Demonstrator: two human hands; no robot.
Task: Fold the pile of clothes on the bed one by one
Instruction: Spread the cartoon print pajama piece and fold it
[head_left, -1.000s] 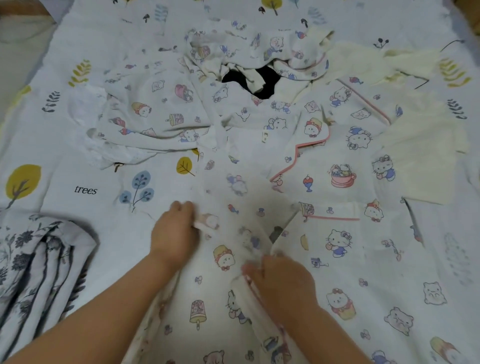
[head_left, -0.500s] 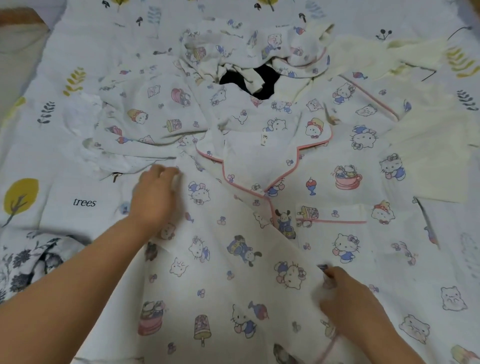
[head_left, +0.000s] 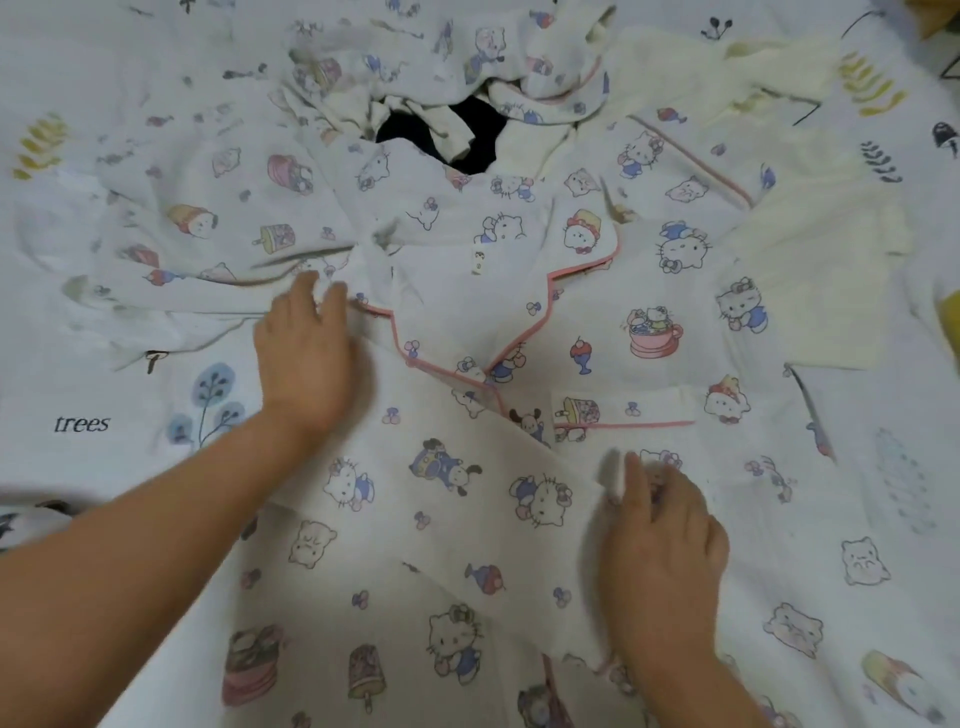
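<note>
Pyjama shirt (head_left: 467, 499) lies front-up on the bed (head_left: 78, 405), collar away from the person, long axis running toward them. Left hand (head_left: 306, 364) presses flat on its shoulder, fingers straight and slightly apart. Right hand (head_left: 665, 535) pinches the front panel's edge. Pulling that edge unevenly could drag the thin cloth askew and bunch it against the pile of clothes (head_left: 441, 93) beyond.

Both forearms reach forward, the left hand (head_left: 306, 358) flat with fingers spread, the right hand (head_left: 662, 540) palm down, fingers loosely bent.
</note>
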